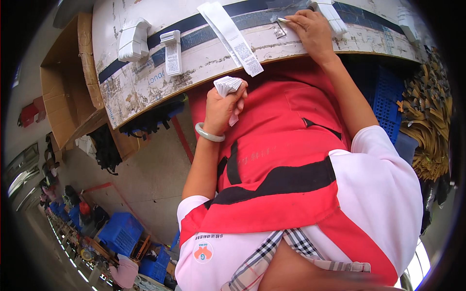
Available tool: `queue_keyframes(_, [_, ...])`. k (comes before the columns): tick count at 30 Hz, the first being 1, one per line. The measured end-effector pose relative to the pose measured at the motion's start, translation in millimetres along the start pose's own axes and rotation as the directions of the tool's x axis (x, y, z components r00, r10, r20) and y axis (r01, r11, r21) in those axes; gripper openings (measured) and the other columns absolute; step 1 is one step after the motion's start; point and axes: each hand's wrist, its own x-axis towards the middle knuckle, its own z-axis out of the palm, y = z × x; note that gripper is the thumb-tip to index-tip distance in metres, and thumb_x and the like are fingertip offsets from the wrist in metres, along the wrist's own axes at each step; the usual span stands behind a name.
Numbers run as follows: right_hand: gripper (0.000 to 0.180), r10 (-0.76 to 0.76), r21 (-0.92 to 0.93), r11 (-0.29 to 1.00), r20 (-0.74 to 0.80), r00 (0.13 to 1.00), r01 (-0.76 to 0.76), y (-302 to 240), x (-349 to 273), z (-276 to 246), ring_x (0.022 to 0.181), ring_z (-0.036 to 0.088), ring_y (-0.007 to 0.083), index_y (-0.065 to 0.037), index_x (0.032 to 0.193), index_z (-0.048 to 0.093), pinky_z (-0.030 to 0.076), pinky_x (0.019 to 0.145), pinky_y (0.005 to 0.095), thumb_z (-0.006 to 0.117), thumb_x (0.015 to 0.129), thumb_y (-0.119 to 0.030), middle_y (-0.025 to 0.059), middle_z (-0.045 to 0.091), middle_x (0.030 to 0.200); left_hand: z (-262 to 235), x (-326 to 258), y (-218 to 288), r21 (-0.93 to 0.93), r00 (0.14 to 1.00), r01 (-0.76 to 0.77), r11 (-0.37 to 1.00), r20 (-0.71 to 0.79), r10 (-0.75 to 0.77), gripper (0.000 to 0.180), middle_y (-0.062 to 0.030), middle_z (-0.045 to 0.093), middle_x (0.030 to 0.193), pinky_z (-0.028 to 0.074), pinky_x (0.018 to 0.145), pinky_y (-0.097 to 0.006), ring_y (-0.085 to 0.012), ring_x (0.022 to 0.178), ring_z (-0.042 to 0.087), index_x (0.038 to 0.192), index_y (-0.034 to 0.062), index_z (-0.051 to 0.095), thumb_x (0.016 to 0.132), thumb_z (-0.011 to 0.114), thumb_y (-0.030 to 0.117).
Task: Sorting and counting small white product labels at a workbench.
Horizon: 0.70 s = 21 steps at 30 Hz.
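My left hand (224,105) is closed round a fanned stack of white labels (227,85), held just off the near edge of the table. My right hand (312,33) rests over the table top, its thumb and forefinger pinched together. A small white tip (283,20) sticks out from those fingers, and I cannot make out what it belongs to. Right beside that hand lies a banded bundle of white labels (334,20). Long printed label strips (232,36) lie between my hands and overhang the table edge. Further left are a small label stack (173,57) and a thicker bundle (134,40).
The worn white table (119,99) has dark blue tape along it. An open cardboard box (65,77) stands at its left end. Blue crates (387,99) and a heap of brown strips (427,123) sit at the right. More blue crates (120,233) stand at lower left.
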Motion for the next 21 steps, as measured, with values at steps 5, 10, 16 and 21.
queue_keyframes(5, [0.020, 0.073, 0.118, 0.990, -0.002, 0.997, -0.072, 13.1, 1.1, 5.1, 0.096, 0.059, 0.0261, -0.011, 0.100, 0.072, 0.047, 0.084, 0.0362, 0.072, 0.082, -0.019, 0.0065, 0.065, 0.104, -0.3, 16.2, 28.8, 0.037, 0.986, -0.109, 0.993, -0.124, 0.113, 0.014, -0.0046, 0.063, 0.077, 0.037, 0.043, -0.019, -0.0069, 0.053, 0.051, 0.102, 0.0014, 0.064, 0.092, 0.062, 0.010])
queue_keyframes(10, [0.023, -0.056, 0.292, 0.955, 0.016, 0.998, 0.049, -34.1, 8.7, 7.7, 0.098, 0.057, 0.0287, -0.012, 0.102, 0.070, 0.044, 0.087, 0.0386, 0.070, 0.083, -0.024, 0.0075, 0.064, 0.103, -1.9, 40.1, 50.3, 0.373, 0.913, -0.216, 0.902, -0.250, 0.322, 0.014, -0.0058, 0.064, 0.070, 0.036, 0.041, -0.020, -0.0053, 0.046, 0.048, 0.100, -0.0003, 0.066, 0.090, 0.056, 0.002])
queue_keyframes(16, [0.025, -0.244, 0.395, 0.896, 0.060, 0.968, 0.201, -68.0, 22.9, 48.0, 0.104, 0.056, 0.0280, -0.011, 0.109, 0.067, 0.044, 0.092, 0.0389, 0.066, 0.086, -0.020, 0.0075, 0.061, 0.114, -11.7, 85.8, 48.4, 0.706, 0.817, -0.271, 0.654, -0.191, 0.545, 0.021, -0.0070, 0.068, 0.074, 0.043, 0.043, -0.023, -0.0076, 0.051, 0.055, 0.106, 0.0009, 0.068, 0.087, 0.060, 0.006])
queue_keyframes(21, [0.028, -0.270, 0.346, 0.911, 0.088, 0.959, 0.225, -74.4, 11.4, 51.6, 0.108, 0.055, 0.0283, -0.010, 0.112, 0.065, 0.043, 0.094, 0.0388, 0.065, 0.086, -0.018, 0.0083, 0.059, 0.120, 5.4, 97.5, 37.6, 0.628, 0.808, -0.304, 0.717, -0.229, 0.543, 0.021, -0.0178, 0.069, 0.086, 0.052, 0.074, -0.035, -0.0282, 0.081, 0.069, 0.097, -0.0012, 0.066, 0.077, 0.062, 0.003])
